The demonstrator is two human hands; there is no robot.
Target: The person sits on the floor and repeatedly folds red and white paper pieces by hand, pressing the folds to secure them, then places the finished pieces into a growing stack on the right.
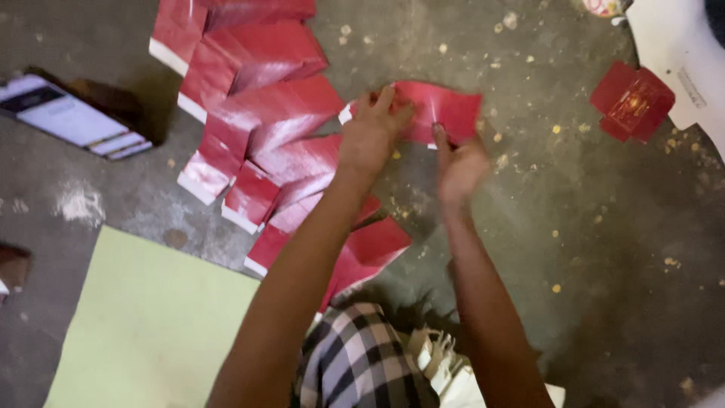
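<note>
The left hand (371, 136) is pressing down on a red card (442, 112), with its fingers curled over the card's left end. The right hand (459, 166) is pinching the bottom edge of the same card with its thumb and fingers. Both hands are closed on it. The card is lying on the floor (589, 249), just past the fingertips.

The card is looking thin, light and shiny. It will probably bend easily and may slip, so the edges and corners look like the best places to hold it. A hard squeeze could crease it.

Just left of the left hand, a row of red cards (264, 128) is lying on the floor, each one overlapping the next. Well to the right of the right hand, a small red box (633, 102) is sitting beside a white sheet (676, 53). Near the person's left elbow, a pale green sheet (151, 325) is lying flat. Far to the left, a small pack (72, 117) is lying on the floor. Checked cloth (362, 359) is showing between the arms.
</note>
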